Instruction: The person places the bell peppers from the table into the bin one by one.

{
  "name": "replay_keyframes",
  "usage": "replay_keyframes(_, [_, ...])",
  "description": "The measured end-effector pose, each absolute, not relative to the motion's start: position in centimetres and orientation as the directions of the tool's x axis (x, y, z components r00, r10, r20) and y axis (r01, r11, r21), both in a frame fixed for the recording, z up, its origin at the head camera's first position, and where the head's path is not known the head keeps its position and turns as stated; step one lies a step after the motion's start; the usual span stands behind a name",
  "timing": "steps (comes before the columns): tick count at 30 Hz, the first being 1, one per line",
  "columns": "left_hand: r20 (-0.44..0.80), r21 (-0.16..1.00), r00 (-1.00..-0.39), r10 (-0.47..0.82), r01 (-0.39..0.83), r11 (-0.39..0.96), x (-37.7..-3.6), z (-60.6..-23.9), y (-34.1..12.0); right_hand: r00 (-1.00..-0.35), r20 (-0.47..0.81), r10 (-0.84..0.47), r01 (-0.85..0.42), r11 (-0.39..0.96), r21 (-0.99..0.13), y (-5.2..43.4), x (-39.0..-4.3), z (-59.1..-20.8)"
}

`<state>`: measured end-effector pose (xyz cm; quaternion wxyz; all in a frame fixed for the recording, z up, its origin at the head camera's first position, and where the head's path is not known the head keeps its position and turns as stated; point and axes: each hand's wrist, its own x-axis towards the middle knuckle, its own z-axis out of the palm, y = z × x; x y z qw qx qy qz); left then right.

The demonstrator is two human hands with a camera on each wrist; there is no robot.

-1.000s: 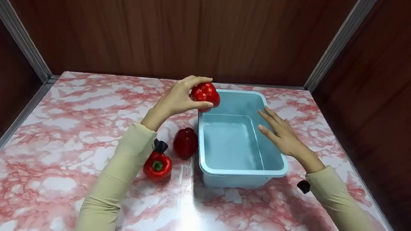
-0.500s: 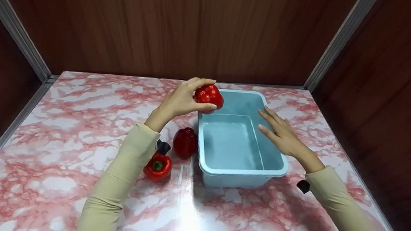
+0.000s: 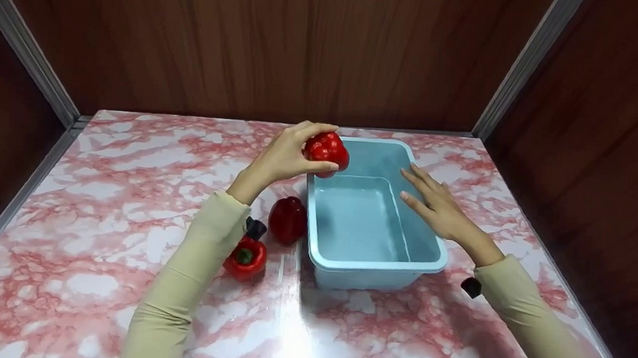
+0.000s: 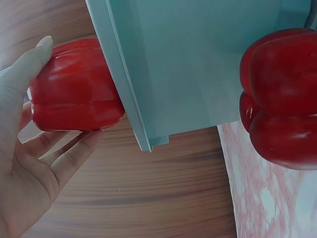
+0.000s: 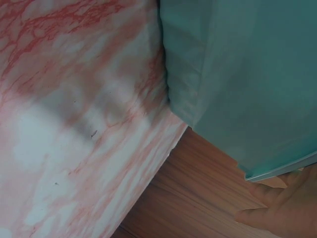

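The left hand [image 3: 284, 156] holds a red bell pepper [image 3: 327, 148] with the thumb below and the fingers curled over the top; it is lifted above the far left corner of the light blue plastic tub [image 3: 372, 265], a little above the centre of the frame. In the left wrist view the same pepper [image 4: 74, 99] sits against the palm, just beside the tub's rim [image 4: 124, 89]. The tub stands in the middle of the pink marbled worktop [image 3: 95, 195], and its inside shows only the bare blue bottom, with nothing in it. The right hand [image 3: 436, 208] lies with straight, spread fingers on the right rim of the tub and grips nothing. Left of the tub, a darker red pepper [image 3: 287, 219] stands on the worktop, just beside the tub's wall. A third red pepper [image 3: 245, 258] with a green stem lies lower left of it, partly hidden behind the beige left sleeve [image 3: 185, 282].
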<state>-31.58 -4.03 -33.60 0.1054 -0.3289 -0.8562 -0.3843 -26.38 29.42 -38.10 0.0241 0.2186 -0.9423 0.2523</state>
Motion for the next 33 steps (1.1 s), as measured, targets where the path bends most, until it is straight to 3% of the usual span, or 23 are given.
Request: replay_keyframes(33, [0.421, 0.567, -0.729, 0.54, 0.676, 0.471, -31.7, -34.7, -2.7, -0.914, 0.147, -0.377, -0.4, 0.787, -0.47, 29.4, -26.3, -38.1])
